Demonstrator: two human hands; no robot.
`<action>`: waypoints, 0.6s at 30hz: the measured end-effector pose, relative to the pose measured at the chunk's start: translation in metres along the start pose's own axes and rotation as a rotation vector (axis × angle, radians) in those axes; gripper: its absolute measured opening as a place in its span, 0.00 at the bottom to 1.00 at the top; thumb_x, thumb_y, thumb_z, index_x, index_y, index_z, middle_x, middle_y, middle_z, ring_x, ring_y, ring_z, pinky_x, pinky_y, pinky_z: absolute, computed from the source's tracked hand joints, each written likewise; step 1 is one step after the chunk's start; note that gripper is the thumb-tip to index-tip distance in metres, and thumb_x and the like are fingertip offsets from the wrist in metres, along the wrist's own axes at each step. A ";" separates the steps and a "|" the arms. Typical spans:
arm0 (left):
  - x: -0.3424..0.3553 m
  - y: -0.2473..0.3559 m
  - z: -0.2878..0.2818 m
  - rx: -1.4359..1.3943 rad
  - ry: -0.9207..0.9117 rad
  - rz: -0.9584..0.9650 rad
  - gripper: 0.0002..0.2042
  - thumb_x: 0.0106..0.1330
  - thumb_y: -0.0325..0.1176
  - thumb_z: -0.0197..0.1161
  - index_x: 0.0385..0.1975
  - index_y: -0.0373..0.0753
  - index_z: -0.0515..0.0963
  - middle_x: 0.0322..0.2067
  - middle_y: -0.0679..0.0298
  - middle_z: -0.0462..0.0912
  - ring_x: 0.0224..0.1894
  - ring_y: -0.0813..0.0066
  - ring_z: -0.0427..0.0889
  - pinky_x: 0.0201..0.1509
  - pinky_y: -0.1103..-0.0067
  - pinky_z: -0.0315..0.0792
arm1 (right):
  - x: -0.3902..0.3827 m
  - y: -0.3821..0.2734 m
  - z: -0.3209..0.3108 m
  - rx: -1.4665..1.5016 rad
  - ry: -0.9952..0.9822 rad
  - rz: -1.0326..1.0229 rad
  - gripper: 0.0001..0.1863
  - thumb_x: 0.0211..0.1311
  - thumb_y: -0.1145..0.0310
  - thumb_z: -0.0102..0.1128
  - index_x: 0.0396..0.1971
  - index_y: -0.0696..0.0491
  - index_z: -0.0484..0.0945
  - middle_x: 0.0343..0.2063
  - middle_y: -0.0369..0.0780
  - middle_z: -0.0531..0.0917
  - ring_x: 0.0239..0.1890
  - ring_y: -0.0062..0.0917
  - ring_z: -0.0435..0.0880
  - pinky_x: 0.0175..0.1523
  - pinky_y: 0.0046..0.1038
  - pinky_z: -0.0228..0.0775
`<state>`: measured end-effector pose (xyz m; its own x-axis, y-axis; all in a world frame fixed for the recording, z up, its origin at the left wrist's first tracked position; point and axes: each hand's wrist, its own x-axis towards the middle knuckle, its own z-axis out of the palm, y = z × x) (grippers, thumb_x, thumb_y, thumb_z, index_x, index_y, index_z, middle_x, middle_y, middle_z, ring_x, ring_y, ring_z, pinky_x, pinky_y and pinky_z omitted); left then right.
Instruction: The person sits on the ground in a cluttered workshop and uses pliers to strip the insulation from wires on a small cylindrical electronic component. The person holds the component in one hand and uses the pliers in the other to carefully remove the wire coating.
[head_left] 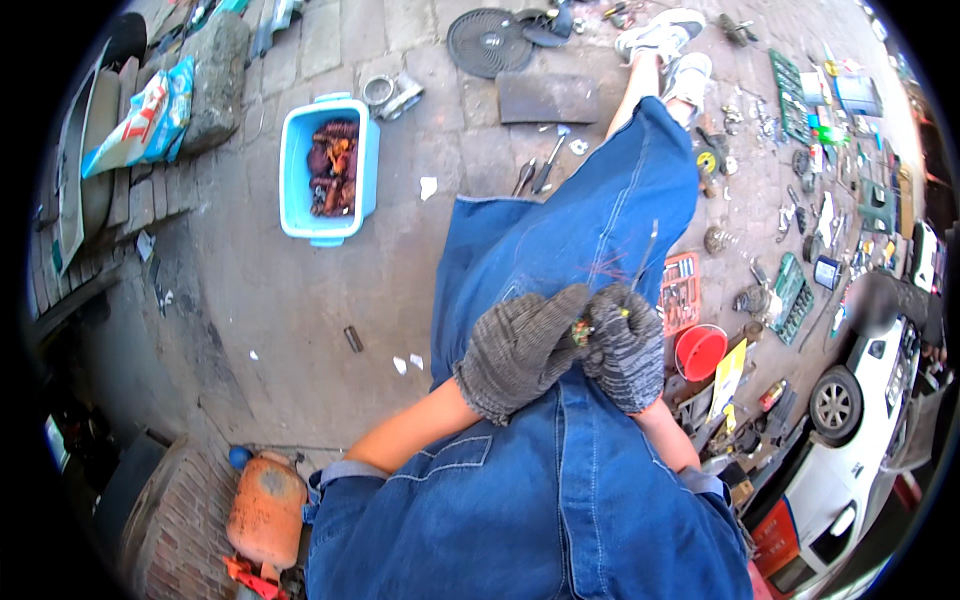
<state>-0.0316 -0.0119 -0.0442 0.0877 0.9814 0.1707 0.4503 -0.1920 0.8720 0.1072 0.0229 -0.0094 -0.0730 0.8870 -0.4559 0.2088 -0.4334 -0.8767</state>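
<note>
Both hands wear grey knitted gloves and meet over my lap, in front of the blue work clothes [570, 240]. The fingers of my left hand [522, 350] are closed at a small piece with green and reddish bits [582, 333], whose kind I cannot make out. My right hand [624, 350] is closed right beside it, touching the same spot. From its fingers a thin rod [643, 262] sticks up and away, with a yellow spot at its lower end. Fine reddish strands, like thin wire, fan out above the gloves. The fingers hide most of both things.
A light blue tub [369, 180] with rusty brown parts stands at the far left. A red bucket [702, 352], an orange tool case [680, 290] and green socket cases [795, 300] lie on the right. An orange tank [265, 510] is at lower left; a white car [865, 420] stands right.
</note>
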 end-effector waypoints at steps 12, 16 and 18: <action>0.031 -0.004 -0.030 -0.732 0.383 -0.692 0.22 0.64 0.36 0.53 0.57 0.37 0.60 0.21 0.70 0.72 0.20 0.85 0.68 0.31 0.85 0.66 | 0.028 -0.012 0.021 -0.213 -0.119 -0.789 0.13 0.58 0.68 0.51 0.41 0.57 0.73 0.41 0.44 0.77 0.45 0.35 0.76 0.51 0.32 0.67; 0.031 -0.001 -0.033 -0.687 0.403 -0.532 0.23 0.64 0.36 0.54 0.57 0.41 0.59 0.18 0.73 0.70 0.14 0.91 0.62 0.15 0.92 0.56 | 0.050 -0.002 0.033 -0.206 -0.195 -0.302 0.17 0.56 0.68 0.52 0.46 0.57 0.71 0.42 0.47 0.76 0.46 0.40 0.75 0.49 0.34 0.67; 0.027 0.000 -0.033 -0.700 0.457 -0.503 0.22 0.63 0.35 0.54 0.57 0.41 0.59 0.18 0.73 0.70 0.15 0.90 0.63 0.15 0.92 0.57 | 0.046 0.007 0.029 -0.367 0.055 -0.757 0.20 0.57 0.68 0.50 0.49 0.58 0.68 0.42 0.49 0.76 0.43 0.39 0.76 0.47 0.33 0.68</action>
<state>-0.0589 0.0146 -0.0247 -0.3900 0.8823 -0.2635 -0.3019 0.1479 0.9418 0.0774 0.0556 -0.0410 -0.2749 0.9281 0.2510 0.4269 0.3517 -0.8331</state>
